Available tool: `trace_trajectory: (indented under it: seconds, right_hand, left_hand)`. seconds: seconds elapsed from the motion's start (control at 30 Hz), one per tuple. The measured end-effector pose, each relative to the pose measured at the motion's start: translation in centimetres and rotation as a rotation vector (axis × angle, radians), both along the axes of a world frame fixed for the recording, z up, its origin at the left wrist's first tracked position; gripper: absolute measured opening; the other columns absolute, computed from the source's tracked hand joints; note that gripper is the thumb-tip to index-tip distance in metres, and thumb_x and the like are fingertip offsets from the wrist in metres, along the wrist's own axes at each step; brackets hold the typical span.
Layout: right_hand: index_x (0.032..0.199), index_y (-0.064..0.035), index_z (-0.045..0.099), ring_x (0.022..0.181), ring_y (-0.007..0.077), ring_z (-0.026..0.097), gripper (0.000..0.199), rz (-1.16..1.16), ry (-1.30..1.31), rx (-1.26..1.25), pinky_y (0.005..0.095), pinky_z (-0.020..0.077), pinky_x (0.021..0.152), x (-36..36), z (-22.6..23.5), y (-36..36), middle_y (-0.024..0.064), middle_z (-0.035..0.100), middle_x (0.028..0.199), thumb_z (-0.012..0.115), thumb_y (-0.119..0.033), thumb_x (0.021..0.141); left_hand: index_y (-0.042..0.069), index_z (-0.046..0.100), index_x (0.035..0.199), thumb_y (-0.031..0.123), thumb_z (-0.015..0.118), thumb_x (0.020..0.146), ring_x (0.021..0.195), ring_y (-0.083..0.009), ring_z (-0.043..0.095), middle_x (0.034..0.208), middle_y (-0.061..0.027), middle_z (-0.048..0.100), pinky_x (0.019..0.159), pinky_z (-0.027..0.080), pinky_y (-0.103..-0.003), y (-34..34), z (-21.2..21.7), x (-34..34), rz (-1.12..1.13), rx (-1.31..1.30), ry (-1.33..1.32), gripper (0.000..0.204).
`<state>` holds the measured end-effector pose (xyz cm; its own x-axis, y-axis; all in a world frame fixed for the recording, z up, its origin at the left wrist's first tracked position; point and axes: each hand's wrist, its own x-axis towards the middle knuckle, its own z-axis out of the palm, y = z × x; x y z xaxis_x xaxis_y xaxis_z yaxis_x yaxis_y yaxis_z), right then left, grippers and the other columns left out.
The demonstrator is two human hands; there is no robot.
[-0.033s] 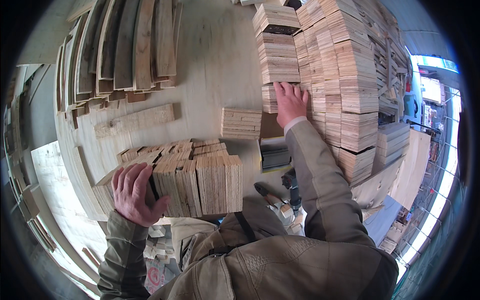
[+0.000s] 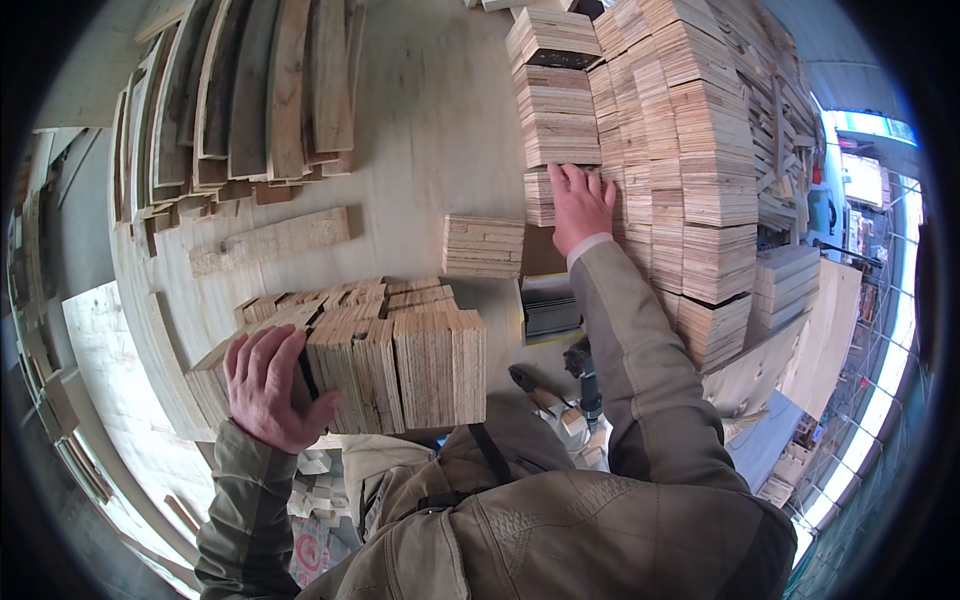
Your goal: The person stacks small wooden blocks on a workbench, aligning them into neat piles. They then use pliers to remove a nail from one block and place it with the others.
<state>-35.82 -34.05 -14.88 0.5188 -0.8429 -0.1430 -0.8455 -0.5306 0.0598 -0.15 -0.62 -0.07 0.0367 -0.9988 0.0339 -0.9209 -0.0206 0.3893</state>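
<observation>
A long row of plywood blocks [image 2: 425,370] stands on edge along the near side of the table. My left hand [image 2: 268,388] is over its left part, fingers bent across the top and thumb against the near face, beside a dark gap. Farther off, my right hand [image 2: 582,205] reaches forward to a short pile of plywood pieces [image 2: 540,197]. Its fingers are stretched and slightly spread on the pile's right side; the thumb is hidden. Behind that pile rises a taller plywood stack [image 2: 560,138]. A separate plywood block [image 2: 482,247] lies left of my right wrist.
Many stacked plywood blocks [image 2: 715,190] form a wall at right. Long boards [image 2: 285,90] are piled at far left, with a single plank [image 2: 268,241] before them. A dark bin [image 2: 550,308] and a power tool [image 2: 583,375] sit beneath my right forearm.
</observation>
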Motion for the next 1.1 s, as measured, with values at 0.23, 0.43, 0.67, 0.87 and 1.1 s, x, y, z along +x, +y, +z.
trace_trajectory:
  seconds: [0.23, 0.43, 0.67, 0.87, 1.1]
  right_hand:
    - [0.154, -0.0185, 0.060, 0.146, 0.0334, 0.046, 0.070, 0.030, -0.142, 0.006, 0.0542, 0.0320, 0.124, -1.3, 0.7, 1.3, 0.0093, 0.051, 0.158, 0.067, 0.000, 0.087]
    - [0.141, -0.0211, 0.071, 0.151, 0.0353, 0.043, 0.052, 0.103, -0.171, 0.083, 0.0532, 0.0394, 0.121, -0.6, -0.6, 2.6, 0.0087, 0.049, 0.163, 0.076, -0.009, 0.091]
    - [0.138, -0.0238, 0.072, 0.149, 0.0318, 0.048, 0.054, 0.144, -0.214, 0.033, 0.0521, 0.0431, 0.117, -1.2, -2.3, 2.0, 0.0057, 0.050, 0.164, 0.070, 0.001, 0.090]
    - [0.135, -0.0251, 0.074, 0.148, 0.0284, 0.050, 0.047, 0.172, -0.182, -0.004, 0.0500, 0.0443, 0.114, -1.4, -2.3, 1.6, 0.0044, 0.053, 0.163, 0.065, -0.004, 0.094]
    - [0.141, -0.0266, 0.071, 0.153, 0.0288, 0.046, 0.061, 0.152, -0.187, -0.002, 0.0492, 0.0415, 0.118, -1.5, -2.9, 1.4, 0.0041, 0.049, 0.169, 0.067, 0.005, 0.088]
  left_hand:
    - [0.006, 0.059, 0.146, 0.050, 0.083, 0.083, 0.127, -0.0399, 0.064, 0.138, -0.0179, 0.066, 0.115, 0.041, -0.063, 0.0, 0.0, 0.0, 0.003, -0.007, 0.005, 0.081]
    - [0.006, 0.059, 0.146, 0.054, 0.080, 0.087, 0.127, -0.0396, 0.064, 0.138, -0.0179, 0.066, 0.115, 0.041, -0.063, 0.0, 0.0, -0.1, -0.006, -0.026, -0.002, 0.079]
    - [0.006, 0.059, 0.145, 0.055, 0.079, 0.088, 0.128, -0.0397, 0.064, 0.137, -0.0177, 0.066, 0.115, 0.040, -0.063, 0.2, -0.2, -0.1, -0.001, -0.014, -0.009, 0.078]
    - [0.006, 0.059, 0.145, 0.053, 0.082, 0.084, 0.127, -0.0397, 0.064, 0.137, -0.0177, 0.066, 0.115, 0.040, -0.063, 0.1, -0.1, -0.1, 0.003, -0.019, -0.002, 0.080]
    - [0.005, 0.060, 0.144, 0.047, 0.085, 0.081, 0.127, -0.0399, 0.064, 0.137, -0.0176, 0.066, 0.113, 0.043, -0.061, 0.1, 0.2, -0.1, -0.007, -0.043, 0.013, 0.080]
